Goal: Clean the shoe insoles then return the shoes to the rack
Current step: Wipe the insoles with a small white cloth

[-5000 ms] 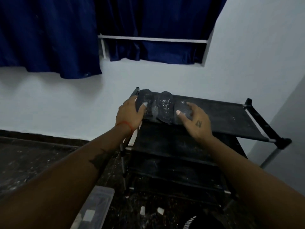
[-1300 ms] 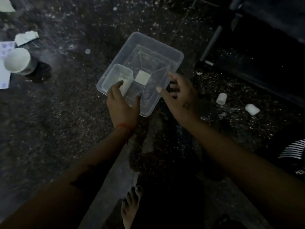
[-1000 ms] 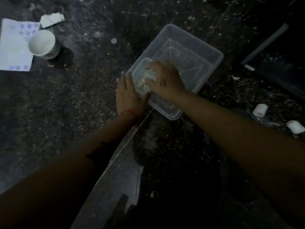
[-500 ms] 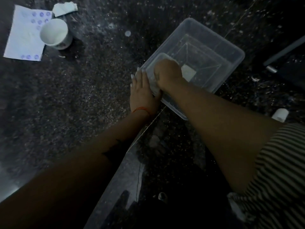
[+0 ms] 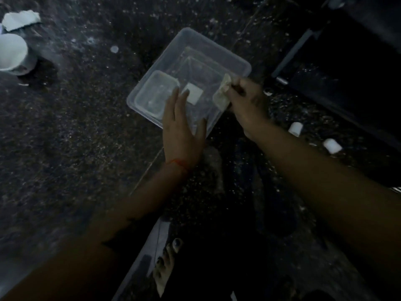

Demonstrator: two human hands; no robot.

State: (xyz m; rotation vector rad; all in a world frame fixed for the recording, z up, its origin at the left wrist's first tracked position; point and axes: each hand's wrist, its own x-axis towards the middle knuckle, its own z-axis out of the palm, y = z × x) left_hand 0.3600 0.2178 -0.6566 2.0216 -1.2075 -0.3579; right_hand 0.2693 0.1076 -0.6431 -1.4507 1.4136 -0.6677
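Note:
A clear plastic tub (image 5: 208, 51) sits on the dark speckled floor. Inside it stands a smaller clear container (image 5: 155, 93) at the left and a small white square pad (image 5: 194, 95) in the middle. My right hand (image 5: 249, 103) is shut on a pale crumpled wipe (image 5: 222, 94), held over the tub's right edge. My left hand (image 5: 181, 131) hovers open over the tub's near edge, fingers spread, holding nothing. The black shoe rack (image 5: 347, 68) shows at the upper right. No shoes or insoles are in sight.
A white cup (image 5: 13, 54) and a torn white paper scrap (image 5: 20, 19) lie at the far left. Two small white cylinders (image 5: 295, 128) (image 5: 332, 146) lie on the floor by the rack. My bare foot (image 5: 167, 261) is at the bottom centre.
My right hand has lifted out of the small container and moved right, now gripping the wipe. My left hand has come off the tub's edge and opened.

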